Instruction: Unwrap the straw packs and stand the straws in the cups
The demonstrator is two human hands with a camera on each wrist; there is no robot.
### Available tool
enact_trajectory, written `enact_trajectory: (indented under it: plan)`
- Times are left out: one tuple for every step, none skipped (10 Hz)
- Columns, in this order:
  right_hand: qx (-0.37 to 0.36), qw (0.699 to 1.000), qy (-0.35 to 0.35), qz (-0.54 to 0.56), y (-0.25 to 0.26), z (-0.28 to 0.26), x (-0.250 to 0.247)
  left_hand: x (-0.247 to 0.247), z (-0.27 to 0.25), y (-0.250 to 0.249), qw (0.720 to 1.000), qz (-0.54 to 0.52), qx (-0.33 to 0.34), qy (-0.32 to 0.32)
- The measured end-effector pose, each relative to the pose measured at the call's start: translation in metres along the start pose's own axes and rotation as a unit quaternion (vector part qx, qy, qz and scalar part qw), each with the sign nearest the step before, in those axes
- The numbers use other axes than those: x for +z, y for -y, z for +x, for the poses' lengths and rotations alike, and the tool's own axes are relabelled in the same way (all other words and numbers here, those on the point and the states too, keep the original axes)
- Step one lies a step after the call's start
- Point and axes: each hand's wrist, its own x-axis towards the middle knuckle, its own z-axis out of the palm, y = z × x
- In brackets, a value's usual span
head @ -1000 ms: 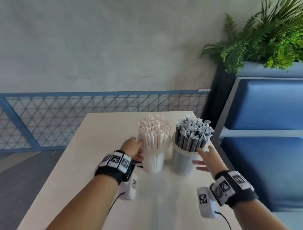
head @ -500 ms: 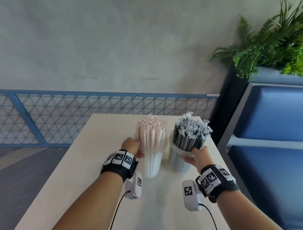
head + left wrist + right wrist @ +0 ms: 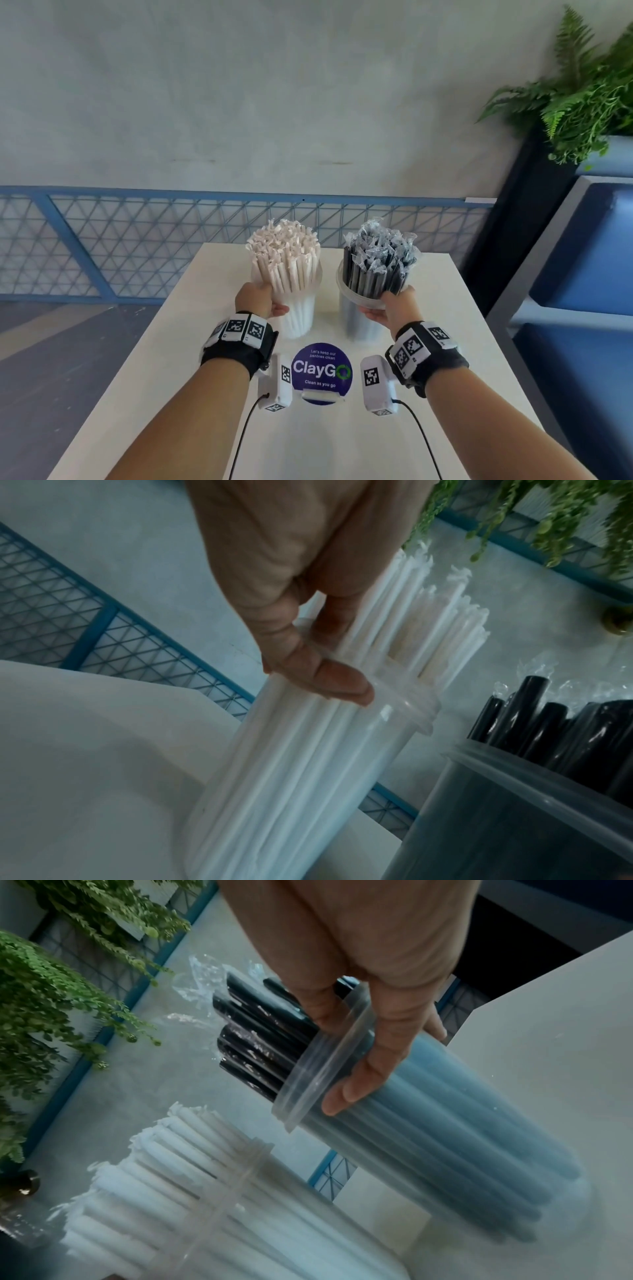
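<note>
Item one, left hand (image 3: 257,301): a second ago it was only touching the side of the clear cup of white paper-wrapped straws (image 3: 287,270); now it is gripping that cup just under the rim, thumb (image 3: 329,681) lying across the wall in the left wrist view.

Item two, right hand (image 3: 394,308): a second ago it was hanging spread and apart from the clear cup of black film-wrapped straws (image 3: 375,267); now its fingers (image 3: 363,1074) are curling round the wall just below the rim, and this cup is tilting slightly toward the person.

Item three, position: both cups are sitting nearer the person than before, side by side and not touching, bases appearing to rest on the pale worktop (image 3: 445,342); whether either base is lifting clear cannot be told; a round blue ClayGo sign (image 3: 321,371) is standing just in front of them, between the wrists.

Item four, contents: both bundles are standing upright and packed tight, each straw keeping its own wrapper; no loose outer pack is showing on the worktop.

Item five, judgement: the standing step appears done; the hands seem to be merely repositioning or presenting the filled cups, so the task is likely closing; the tilted dark cup is the one at risk of spilling.
</note>
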Motion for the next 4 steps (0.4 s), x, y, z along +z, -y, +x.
enact_trajectory:
  plan:
    - [0.003, 1.000, 0.011, -0.003, -0.003, 0.007, 0.006, 0.001, 0.011, 0.005, 1.000, -0.004, -0.014, -0.002]
    - [-0.003, 1.000, 0.019, -0.011, -0.004, 0.008, 0.008, 0.002, 0.017, 0.010, 1.000, -0.009, -0.006, 0.002]
    - [0.002, 0.999, 0.034, -0.004, -0.002, 0.001, 0.005, 0.003, 0.016, 0.010, 1.000, -0.020, 0.006, -0.003]
    - [0.003, 0.998, 0.064, 0.005, -0.007, -0.005, -0.003, 0.000, 0.013, 0.018, 0.999, -0.032, 0.003, -0.004]
